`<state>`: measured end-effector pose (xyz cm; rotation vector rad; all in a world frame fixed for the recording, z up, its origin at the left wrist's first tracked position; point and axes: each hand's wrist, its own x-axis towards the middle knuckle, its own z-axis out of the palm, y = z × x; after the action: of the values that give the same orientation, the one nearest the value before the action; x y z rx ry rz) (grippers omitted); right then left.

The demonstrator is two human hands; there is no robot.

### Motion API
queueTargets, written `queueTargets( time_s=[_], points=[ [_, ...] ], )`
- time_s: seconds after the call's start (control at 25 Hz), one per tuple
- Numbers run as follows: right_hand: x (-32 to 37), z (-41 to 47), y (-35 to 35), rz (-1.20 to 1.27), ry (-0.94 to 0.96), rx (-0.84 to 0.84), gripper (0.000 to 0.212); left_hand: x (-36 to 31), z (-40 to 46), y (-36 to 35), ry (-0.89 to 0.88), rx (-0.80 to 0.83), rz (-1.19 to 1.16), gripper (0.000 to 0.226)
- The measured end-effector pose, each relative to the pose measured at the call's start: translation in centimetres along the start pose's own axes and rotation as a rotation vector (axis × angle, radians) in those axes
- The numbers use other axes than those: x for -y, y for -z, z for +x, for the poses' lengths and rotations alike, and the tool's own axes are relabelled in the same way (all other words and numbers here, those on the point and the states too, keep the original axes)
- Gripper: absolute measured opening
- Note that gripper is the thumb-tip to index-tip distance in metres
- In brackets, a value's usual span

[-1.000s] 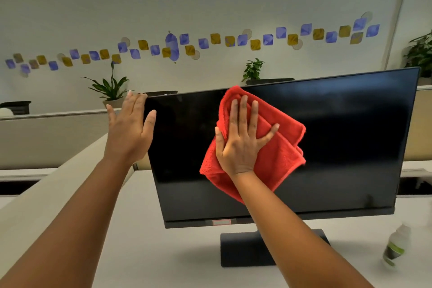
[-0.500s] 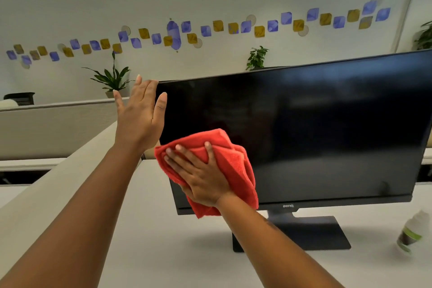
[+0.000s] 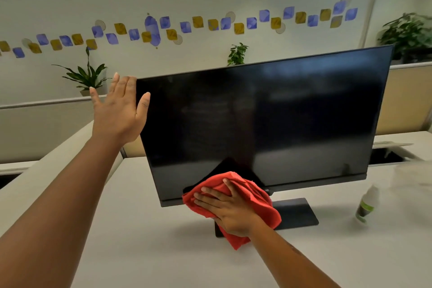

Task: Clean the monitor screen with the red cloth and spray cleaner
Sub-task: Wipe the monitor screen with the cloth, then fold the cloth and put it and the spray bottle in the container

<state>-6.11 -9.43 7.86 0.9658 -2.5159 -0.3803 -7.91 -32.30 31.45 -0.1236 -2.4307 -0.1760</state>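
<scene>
Monitor (image 3: pixel 257 124) stood on the desk (image 3: pixel 152 252), screen dark and tilted. I saw the right hand (image 3: pixel 230 211) pressing the red cloth (image 3: pixel 254 196) flat against the screen's bottom edge, fingers spread over it, the cloth hiding part of the stand (image 3: pixel 297 214). My left hand (image 3: pixel 119 112) braced the upper left corner, fingers open. A spray bottle (image 3: pixel 367 203), blurred, stood well apart at right. Plants (image 3: pixel 85 75) lined the partition behind.
</scene>
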Motion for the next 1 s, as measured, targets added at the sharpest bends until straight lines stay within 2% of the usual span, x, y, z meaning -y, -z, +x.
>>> queueTargets(
  time_s=[0.12,0.2,0.24,0.32,0.4,0.44,0.52,0.56,0.68,0.8,0.88,1.0],
  points=[
    [-2.7,-4.1,-0.1,0.035,-0.115,0.008,0.062,-0.2,0.0,0.0,0.013,0.011,-0.001,0.059],
    [-4.0,-6.3,0.3,0.118,-0.26,0.036,0.059,-0.5,0.0,0.1,0.044,0.025,-0.013,0.057],
    [-4.4,-7.0,0.6,0.245,-0.33,0.064,0.052,-0.9,0.0,0.1,0.068,0.031,-0.023,0.058],
    [-5.0,-8.2,1.7,0.654,-0.451,0.028,0.038,-2.3,-0.5,-0.1,0.087,0.003,-0.05,0.059],
    [-5.6,-9.1,3.6,1.032,-0.625,-0.037,0.025,-4.6,-1.8,-0.8,0.02,-0.066,-0.099,0.06],
    [-6.2,-9.4,4.7,1.133,-0.673,-0.056,0.023,-5.9,-2.7,-1.2,-0.038,-0.088,-0.138,0.061],
    [-7.3,-10.1,7.1,1.338,-0.671,-0.019,0.023,-8.8,-4.7,-2.2,-0.168,-0.022,-0.224,0.063],
    [-7.8,-10.5,8.2,1.416,-0.675,0.049,0.022,-10.2,-5.8,-2.8,-0.219,0.077,-0.287,0.064],
    [-8.8,-11.9,11.4,1.447,-0.674,0.278,0.013,-14.4,-9.9,-4.2,-0.236,0.527,-0.615,0.076],
    [-9.3,-13.2,13.5,1.333,-0.588,0.324,0.014,-17.7,-12.9,-5.1,-0.219,0.84,-0.725,0.085],
    [-9.8,-14.0,14.2,1.277,-0.571,0.254,0.011,-19.4,-14.2,-5.5,-0.243,0.902,-0.715,0.071],
    [-10.8,-15.8,14.6,1.256,-0.582,0.121,0.012,-21.0,-14.8,-5.3,-0.281,0.775,-0.65,0.024]
  ],
)
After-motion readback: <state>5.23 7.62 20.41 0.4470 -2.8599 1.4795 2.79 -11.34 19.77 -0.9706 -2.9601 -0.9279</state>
